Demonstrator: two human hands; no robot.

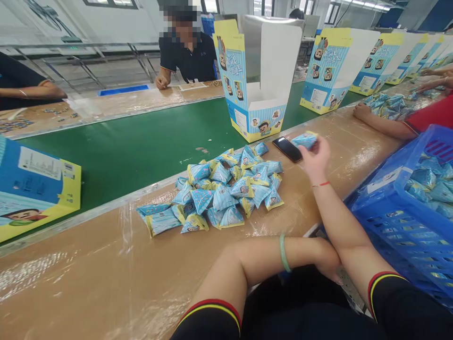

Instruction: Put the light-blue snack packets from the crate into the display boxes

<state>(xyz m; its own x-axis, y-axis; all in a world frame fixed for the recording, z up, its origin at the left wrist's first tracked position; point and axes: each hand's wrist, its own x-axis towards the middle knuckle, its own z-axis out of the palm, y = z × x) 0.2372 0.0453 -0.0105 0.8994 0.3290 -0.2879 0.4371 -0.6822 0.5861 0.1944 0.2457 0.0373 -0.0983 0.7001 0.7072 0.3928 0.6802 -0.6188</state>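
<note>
My right hand (316,158) is closed on a blue and yellow snack packet (304,140), held by its end just over the table. A black phone (287,149) lies flat beside that hand. To the left is a loose pile of similar pillow-shaped and pyramid packets (222,186). My left hand (326,260), with a green bangle on the forearm, reaches across my body to the underside of my right forearm. Its fingers point down, loosely stretched and partly hidden, with nothing visible in them.
An open printed carton (260,118) stands on the green conveyor belt (159,137), with more cartons (323,71) behind it. Another carton (38,189) lies at left. At right is a blue crate (399,212) of packets. Co-workers sit across the belt and along the right side.
</note>
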